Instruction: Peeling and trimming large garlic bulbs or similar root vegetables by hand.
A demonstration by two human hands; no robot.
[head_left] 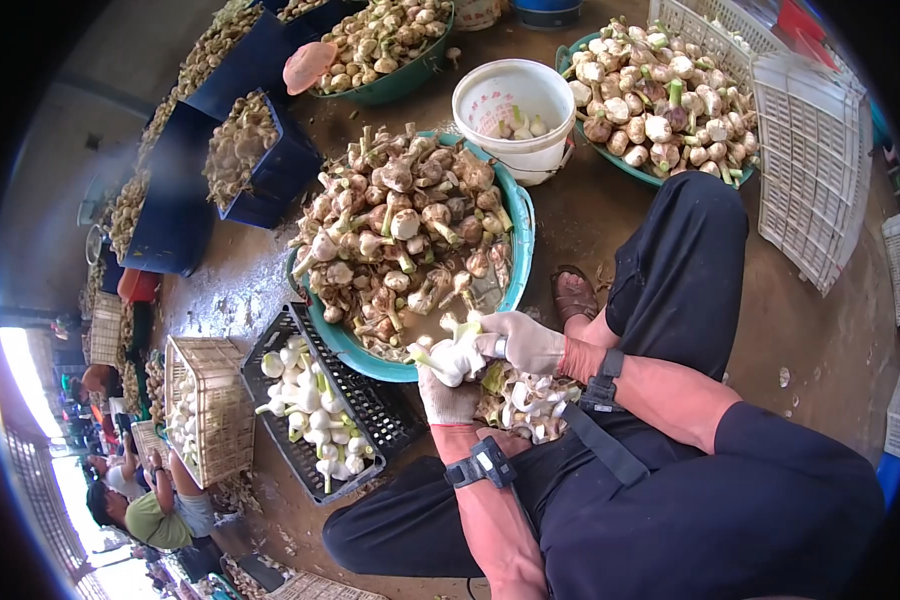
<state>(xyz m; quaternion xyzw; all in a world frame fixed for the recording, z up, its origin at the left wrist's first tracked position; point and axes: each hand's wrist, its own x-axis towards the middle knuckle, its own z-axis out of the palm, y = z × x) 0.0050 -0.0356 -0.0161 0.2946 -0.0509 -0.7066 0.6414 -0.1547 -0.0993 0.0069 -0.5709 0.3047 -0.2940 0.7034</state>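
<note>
My left hand (pixel 448 399), in a pale work glove, holds white peeled garlic bulbs (pixel 457 358) with green stem stubs over the near rim of a turquoise basin (pixel 523 225). My right hand (pixel 529 343), also gloved, is closed beside them around a small tool (pixel 501 347); a bit of metal shows, the rest is hidden by the fingers. Unpeeled garlic bulbs (pixel 405 225) with brown skins and cut stems heap up in the basin. Below my hands lies a pile of loose garlic skins (pixel 536 405). To the left, a black plastic crate (pixel 322 491) contains cleaned white bulbs (pixel 319 412).
A white bucket (pixel 514 150) with a few bulbs stands beyond the basin. Another garlic-filled basin (pixel 600 154) and a white plastic crate (pixel 810 172) are at right. Blue bins (pixel 270 180) and a cream crate (pixel 214 420) stand left. Other people (pixel 157 517) sit further off.
</note>
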